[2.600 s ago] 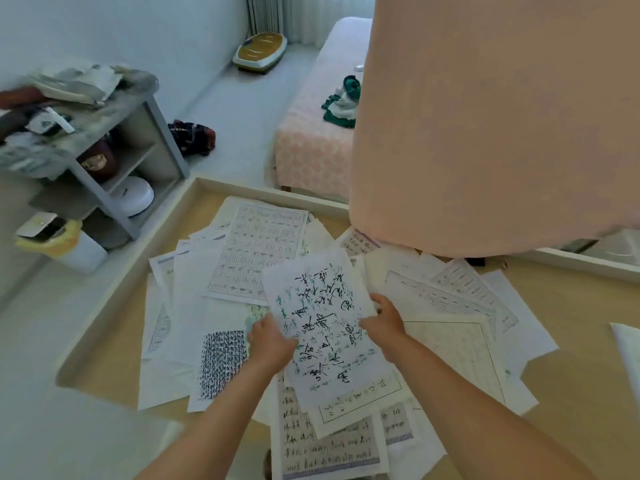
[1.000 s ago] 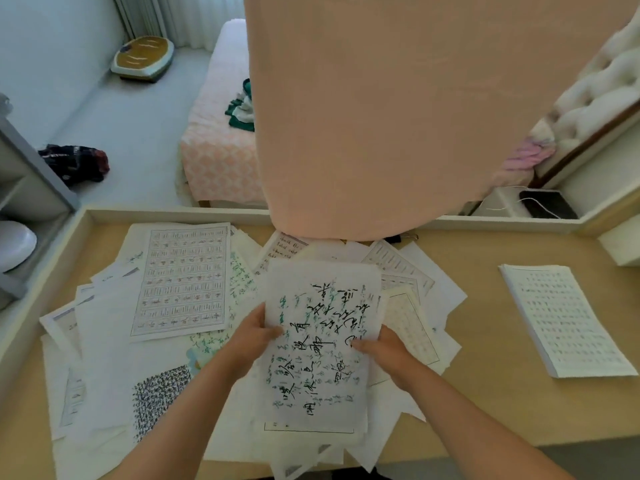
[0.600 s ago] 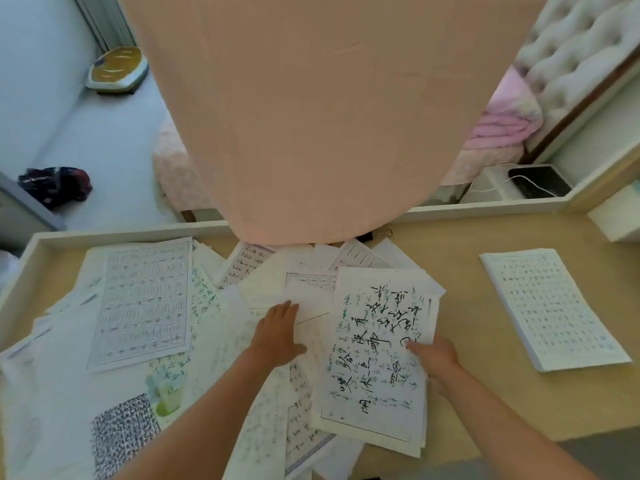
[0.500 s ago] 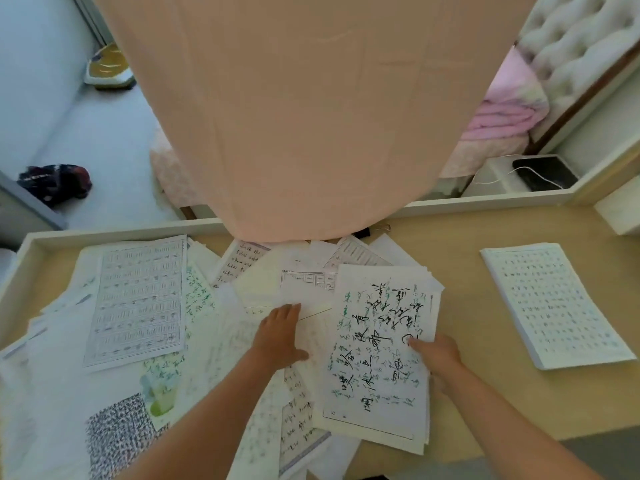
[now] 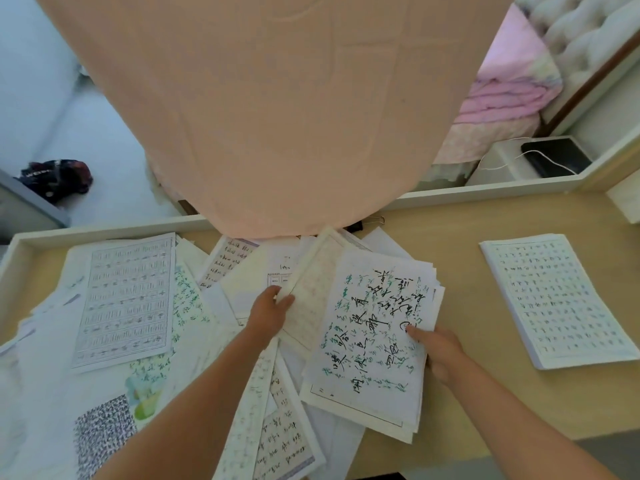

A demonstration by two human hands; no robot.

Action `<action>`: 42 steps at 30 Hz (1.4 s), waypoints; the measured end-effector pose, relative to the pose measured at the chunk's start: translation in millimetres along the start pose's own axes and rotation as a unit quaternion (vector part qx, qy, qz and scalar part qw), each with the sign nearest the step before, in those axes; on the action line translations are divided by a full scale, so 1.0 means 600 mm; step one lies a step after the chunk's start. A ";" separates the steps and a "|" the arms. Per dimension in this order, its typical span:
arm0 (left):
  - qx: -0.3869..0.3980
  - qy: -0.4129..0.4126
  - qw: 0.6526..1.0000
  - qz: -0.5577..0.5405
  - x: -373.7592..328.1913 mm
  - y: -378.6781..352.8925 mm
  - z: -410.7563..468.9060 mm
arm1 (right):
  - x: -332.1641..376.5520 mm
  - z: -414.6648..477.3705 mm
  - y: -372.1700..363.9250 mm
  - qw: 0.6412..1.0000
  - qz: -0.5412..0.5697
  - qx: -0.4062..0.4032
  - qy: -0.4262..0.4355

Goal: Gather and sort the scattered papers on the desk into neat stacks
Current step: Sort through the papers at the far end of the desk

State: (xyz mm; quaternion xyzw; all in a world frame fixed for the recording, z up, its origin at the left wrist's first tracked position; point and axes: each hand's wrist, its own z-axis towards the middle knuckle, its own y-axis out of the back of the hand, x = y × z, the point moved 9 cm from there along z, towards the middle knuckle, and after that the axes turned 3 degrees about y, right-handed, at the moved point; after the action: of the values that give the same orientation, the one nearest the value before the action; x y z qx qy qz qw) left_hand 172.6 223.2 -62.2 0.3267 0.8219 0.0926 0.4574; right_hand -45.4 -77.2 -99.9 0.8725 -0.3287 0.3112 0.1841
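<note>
Paper is in both my hands. My left hand (image 5: 272, 311) pinches the near edge of a faint gridded sheet (image 5: 311, 292), thumb on top, and the sheet stands tilted up off the papers under it. My right hand (image 5: 438, 353) grips the right edge of a bundle (image 5: 370, 334), with the thumb pressed on its top page of black and green brushwork. The bundle lies slanted over loose pages, its edges fanned rather than square.

I take the step to be joining the sheet to the bundle. I would lift the sheet fully clear first, since it overlaps its neighbours and could drag one along. Held by one edge, thin paper will droop, so I would bring it over low and flat and let the right thumb rise only long enough to trap it. If that thumb slackens too far, the fan may slide apart.

Squaring comes after. The bare desk (image 5: 457, 258) between the bundle and the stack (image 5: 554, 299) to the right looks the best place to tap the edges true. That stack lies well apart and already looks tidy. To the left the pile (image 5: 124, 306) sprawls unsorted, and a peach cloth (image 5: 277, 98) hangs over its far sheets, so I cannot tell how many lie there.
</note>
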 end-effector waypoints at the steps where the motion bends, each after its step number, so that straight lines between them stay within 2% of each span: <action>1: 0.014 0.026 0.998 -0.048 0.004 -0.002 -0.009 | 0.000 0.000 -0.001 1.000 0.003 -0.003 -0.005; 2: 0.042 0.043 0.996 -0.064 0.006 -0.010 -0.020 | 0.002 -0.002 -0.004 1.000 0.006 -0.004 -0.008; 5: 0.108 0.086 0.990 0.006 0.038 -0.038 -0.049 | 0.011 -0.006 -0.023 1.000 -0.009 -0.007 -0.006; 11: 0.120 0.197 0.973 -0.020 0.100 -0.042 -0.087 | 0.031 -0.014 -0.053 0.994 -0.087 -0.052 0.043; 14: 0.178 0.224 0.958 0.025 0.096 -0.065 -0.123 | 0.044 -0.021 -0.077 0.991 -0.108 -0.025 0.077; 16: 0.199 0.235 0.951 -0.004 0.096 -0.079 -0.130 | 0.051 -0.022 -0.098 0.984 -0.147 0.010 0.099; 17: 0.189 0.223 0.955 -0.045 0.092 -0.082 -0.123 | 0.052 -0.021 -0.109 0.978 -0.178 0.027 0.110; 19: 0.118 0.179 0.969 -0.119 0.082 -0.070 -0.097 | 0.053 -0.022 -0.126 0.961 -0.237 0.055 0.134; 21: 0.055 0.130 0.980 -0.142 0.070 -0.055 -0.082 | 0.054 -0.022 -0.136 0.945 -0.276 0.074 0.158; 24: 0.086 0.103 0.983 -0.123 0.061 -0.075 -0.078 | 0.059 -0.022 -0.144 0.925 -0.315 0.085 0.192; 27: 0.098 0.061 0.989 -0.087 0.091 -0.088 -0.046 | 0.083 -0.014 -0.137 0.906 -0.335 0.039 0.255; 30: 0.106 0.025 0.984 -0.142 0.047 -0.053 -0.079 | 0.105 -0.025 -0.139 0.940 -0.227 0.064 0.246; 32: 0.121 0.032 0.965 -0.231 0.028 -0.023 -0.102 | 0.105 -0.040 -0.157 0.964 -0.134 0.131 0.186; 34: 0.107 0.041 0.954 -0.276 0.035 0.017 -0.109 | 0.096 -0.057 -0.190 0.971 -0.080 0.193 0.117; 35: 0.085 0.045 0.956 -0.276 0.044 0.041 -0.111 | 0.087 -0.067 -0.211 0.969 -0.075 0.219 0.091; 37: 0.020 0.066 0.975 -0.211 0.078 0.094 -0.108 | 0.071 -0.088 -0.258 0.958 -0.125 0.247 0.081; 40: -0.065 0.096 0.987 -0.106 0.133 0.172 -0.113 | 0.031 -0.119 -0.326 0.937 -0.213 0.264 0.084; 42: -0.089 0.108 0.988 -0.058 0.168 0.209 -0.120 | -0.007 -0.135 -0.364 0.932 -0.239 0.260 0.077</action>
State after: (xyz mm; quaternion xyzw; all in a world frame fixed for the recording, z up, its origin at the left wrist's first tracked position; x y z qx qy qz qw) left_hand 133.5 392.9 -34.7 0.2241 0.8725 0.1733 0.3980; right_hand 68.5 123.7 -68.4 0.9160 -0.0027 0.3988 0.0443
